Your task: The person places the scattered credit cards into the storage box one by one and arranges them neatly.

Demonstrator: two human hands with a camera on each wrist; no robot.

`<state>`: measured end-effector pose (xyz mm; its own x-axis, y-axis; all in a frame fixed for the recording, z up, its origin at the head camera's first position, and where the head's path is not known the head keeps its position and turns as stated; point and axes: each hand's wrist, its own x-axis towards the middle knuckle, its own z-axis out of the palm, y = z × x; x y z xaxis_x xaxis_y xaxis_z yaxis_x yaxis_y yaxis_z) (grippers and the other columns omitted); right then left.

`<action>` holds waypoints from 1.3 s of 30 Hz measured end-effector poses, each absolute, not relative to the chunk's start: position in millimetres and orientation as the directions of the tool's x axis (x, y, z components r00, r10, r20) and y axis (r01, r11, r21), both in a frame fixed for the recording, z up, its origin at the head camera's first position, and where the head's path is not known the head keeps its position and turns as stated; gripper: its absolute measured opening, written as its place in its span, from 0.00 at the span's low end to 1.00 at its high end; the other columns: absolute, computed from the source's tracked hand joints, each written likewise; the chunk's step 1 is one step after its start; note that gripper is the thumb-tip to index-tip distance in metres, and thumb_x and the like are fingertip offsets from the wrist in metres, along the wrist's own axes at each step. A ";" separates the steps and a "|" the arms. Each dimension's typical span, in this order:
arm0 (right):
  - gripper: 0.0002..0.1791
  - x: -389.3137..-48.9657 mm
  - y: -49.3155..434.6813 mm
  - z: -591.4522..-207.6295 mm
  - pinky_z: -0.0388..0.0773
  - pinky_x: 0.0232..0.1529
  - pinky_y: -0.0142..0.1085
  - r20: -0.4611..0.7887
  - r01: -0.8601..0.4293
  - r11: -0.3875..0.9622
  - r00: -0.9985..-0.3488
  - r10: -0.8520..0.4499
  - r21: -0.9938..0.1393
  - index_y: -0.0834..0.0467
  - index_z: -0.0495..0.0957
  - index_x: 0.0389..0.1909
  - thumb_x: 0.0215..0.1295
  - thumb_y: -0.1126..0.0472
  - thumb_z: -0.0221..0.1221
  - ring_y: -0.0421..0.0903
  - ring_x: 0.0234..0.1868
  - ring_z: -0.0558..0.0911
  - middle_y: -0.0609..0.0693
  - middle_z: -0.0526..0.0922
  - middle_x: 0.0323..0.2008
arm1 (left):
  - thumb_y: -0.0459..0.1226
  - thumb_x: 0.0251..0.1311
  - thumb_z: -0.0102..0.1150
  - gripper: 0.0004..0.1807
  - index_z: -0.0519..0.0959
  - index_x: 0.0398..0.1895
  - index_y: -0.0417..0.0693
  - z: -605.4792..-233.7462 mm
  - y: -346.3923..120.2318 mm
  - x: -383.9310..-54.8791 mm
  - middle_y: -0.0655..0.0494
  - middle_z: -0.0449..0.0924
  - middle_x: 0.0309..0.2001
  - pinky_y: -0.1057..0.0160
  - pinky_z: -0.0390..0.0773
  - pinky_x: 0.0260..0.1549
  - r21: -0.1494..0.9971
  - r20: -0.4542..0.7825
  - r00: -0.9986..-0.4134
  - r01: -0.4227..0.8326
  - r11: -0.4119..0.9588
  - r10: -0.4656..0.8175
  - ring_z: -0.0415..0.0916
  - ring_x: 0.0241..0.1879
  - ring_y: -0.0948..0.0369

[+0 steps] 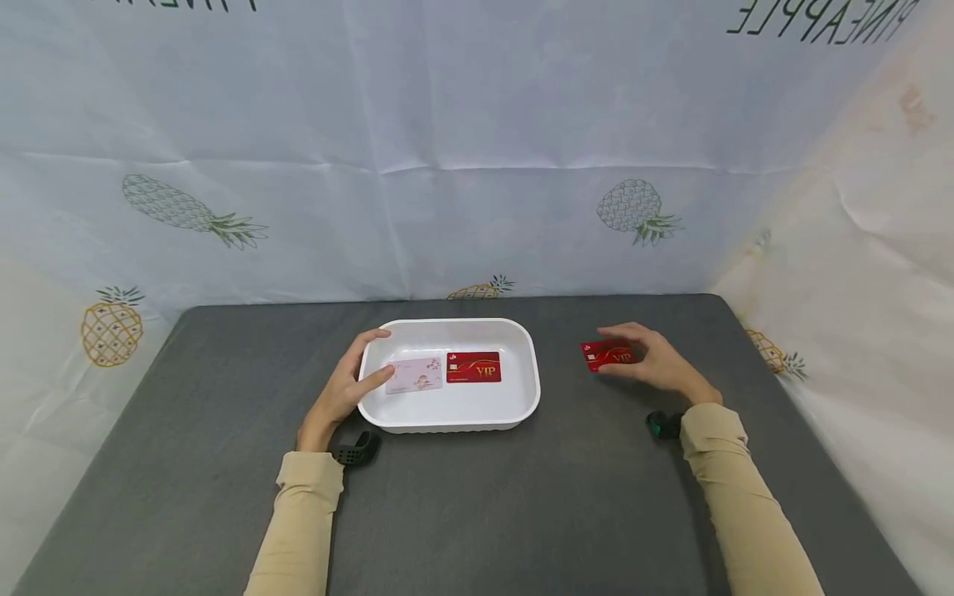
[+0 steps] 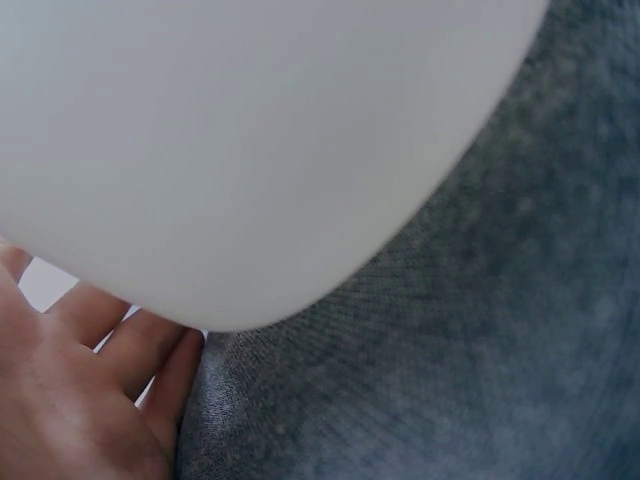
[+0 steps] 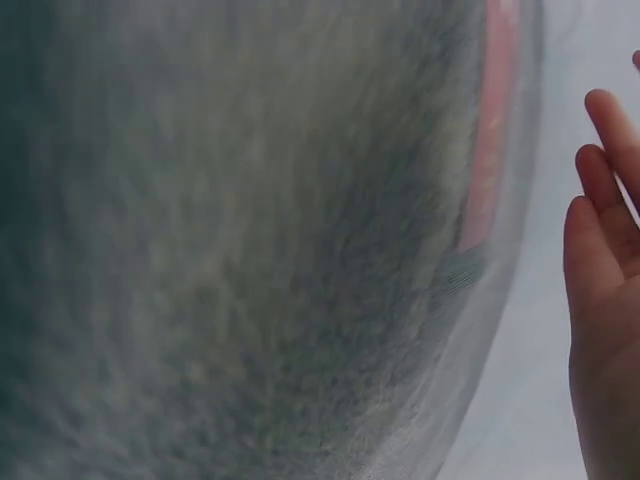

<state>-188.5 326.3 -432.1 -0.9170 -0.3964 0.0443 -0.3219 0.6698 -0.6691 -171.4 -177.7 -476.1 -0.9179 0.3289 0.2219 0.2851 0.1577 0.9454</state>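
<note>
My left hand holds the left end of a white plastic tray, its thumb over the rim and its fingers along the outside. In the left wrist view the tray's pale wall covers part of those fingers. Inside the tray lie a pale pink card and a red VIP card, side by side. To the right, another red VIP card lies on the table under my right hand. Thumb and forefinger are spread about its edges. In the right wrist view, the other fingers extend above the table.
A dark grey cloth covers the table. Behind it hangs a pale curtain printed with pineapples. Black bands sit at both wrists.
</note>
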 end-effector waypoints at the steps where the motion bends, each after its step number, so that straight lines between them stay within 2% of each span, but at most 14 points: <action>1: 0.35 -190.8 327.6 -433.1 0.76 0.59 0.64 0.038 -0.326 0.673 -0.914 -0.404 -0.664 0.64 0.72 0.69 0.61 0.62 0.71 0.64 0.64 0.72 0.66 0.73 0.65 | 0.29 0.67 0.55 0.32 0.58 0.72 0.32 -476.0 -177.8 -171.1 0.27 0.69 0.57 0.63 0.83 0.35 0.946 0.221 -0.918 0.284 0.157 0.330 0.78 0.44 0.63; 5: 0.34 -198.9 331.1 -437.7 0.74 0.60 0.65 0.021 -0.337 0.687 -0.905 -0.425 -0.644 0.65 0.73 0.67 0.60 0.62 0.72 0.66 0.65 0.71 0.68 0.73 0.64 | 0.28 0.66 0.55 0.32 0.58 0.72 0.32 -476.2 -177.9 -171.4 0.26 0.68 0.58 0.62 0.83 0.35 0.948 0.221 -0.917 0.281 0.148 0.331 0.78 0.45 0.59; 14: 0.36 -205.2 335.9 -441.8 0.71 0.62 0.64 -0.078 -0.280 0.746 -0.911 -0.405 -0.604 0.67 0.72 0.68 0.62 0.58 0.71 0.68 0.65 0.69 0.69 0.70 0.64 | 0.29 0.65 0.57 0.33 0.60 0.72 0.33 -476.0 -177.7 -172.3 0.28 0.68 0.59 0.63 0.82 0.36 0.945 0.227 -0.919 0.288 0.154 0.321 0.77 0.44 0.65; 22: 0.34 -209.2 333.7 -437.2 0.72 0.58 0.62 -0.103 -0.330 0.769 -0.885 -0.453 -0.548 0.69 0.73 0.66 0.62 0.58 0.71 0.66 0.61 0.69 0.70 0.69 0.61 | 0.30 0.65 0.57 0.33 0.60 0.72 0.34 -476.1 -177.3 -172.2 0.27 0.68 0.59 0.62 0.83 0.35 0.947 0.224 -0.919 0.284 0.152 0.323 0.78 0.44 0.60; 28: 0.31 -210.5 329.2 -434.3 0.71 0.56 0.64 -0.137 -0.296 0.804 -0.898 -0.419 -0.516 0.66 0.75 0.63 0.63 0.56 0.71 0.67 0.59 0.68 0.70 0.68 0.60 | 0.30 0.66 0.56 0.33 0.60 0.72 0.33 -477.1 -177.9 -172.6 0.26 0.68 0.58 0.62 0.83 0.34 0.944 0.236 -0.916 0.295 0.147 0.325 0.78 0.44 0.61; 35: 0.32 -205.2 327.7 -436.3 0.73 0.60 0.63 -0.094 -0.267 0.789 -0.921 -0.378 -0.553 0.65 0.74 0.61 0.60 0.56 0.73 0.65 0.60 0.71 0.69 0.72 0.60 | 0.30 0.65 0.57 0.32 0.61 0.72 0.35 -476.5 -178.1 -171.6 0.27 0.69 0.58 0.63 0.83 0.35 0.943 0.232 -0.919 0.293 0.157 0.319 0.78 0.44 0.63; 39: 0.33 -204.0 328.9 -439.3 0.75 0.59 0.62 -0.064 -0.291 0.787 -0.921 -0.385 -0.543 0.65 0.76 0.62 0.59 0.56 0.74 0.63 0.57 0.75 0.68 0.76 0.57 | 0.29 0.65 0.57 0.32 0.61 0.71 0.35 -478.1 -178.6 -171.1 0.28 0.69 0.57 0.63 0.83 0.35 0.942 0.238 -0.917 0.298 0.153 0.319 0.78 0.44 0.65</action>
